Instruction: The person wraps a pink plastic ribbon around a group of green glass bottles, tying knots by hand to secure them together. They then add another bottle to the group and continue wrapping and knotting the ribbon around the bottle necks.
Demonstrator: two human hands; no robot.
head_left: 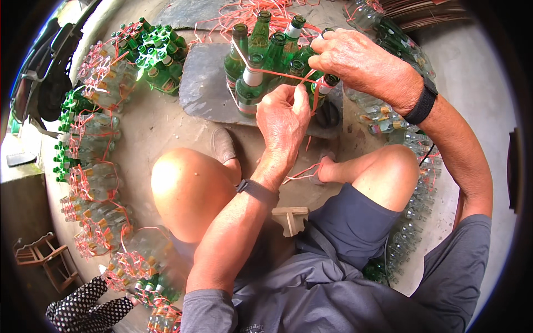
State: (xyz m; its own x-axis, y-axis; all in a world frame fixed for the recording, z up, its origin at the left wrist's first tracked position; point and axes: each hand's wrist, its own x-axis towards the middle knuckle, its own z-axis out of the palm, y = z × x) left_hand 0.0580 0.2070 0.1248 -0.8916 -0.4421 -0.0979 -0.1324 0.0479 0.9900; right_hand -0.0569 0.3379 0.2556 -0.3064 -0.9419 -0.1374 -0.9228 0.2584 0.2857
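A cluster of green glass bottles [260,39] stands upright on a dark stone slab [202,83] in front of me. Red plastic strapping [277,74] crosses the cluster at neck height, and a pale band runs round its left side. My left hand [284,119] is closed at the near side, thumb and forefinger pinching the strapping. Over the right-hand bottles, my right hand [361,64] has its fingers curled down by the bottle tops. A strand runs up towards those closed fingers, though their tips are partly hidden. Black scissor-like handles [327,115] lie on the slab's right.
Bundled green bottles [161,61] stand at the far left. Strapped clear bottles [97,133] line the left side, with more [413,222] along the right. Loose red strapping [239,16] is heaped behind the slab. A wooden chair [47,255] and someone's dotted clothing [83,302] are lower left.
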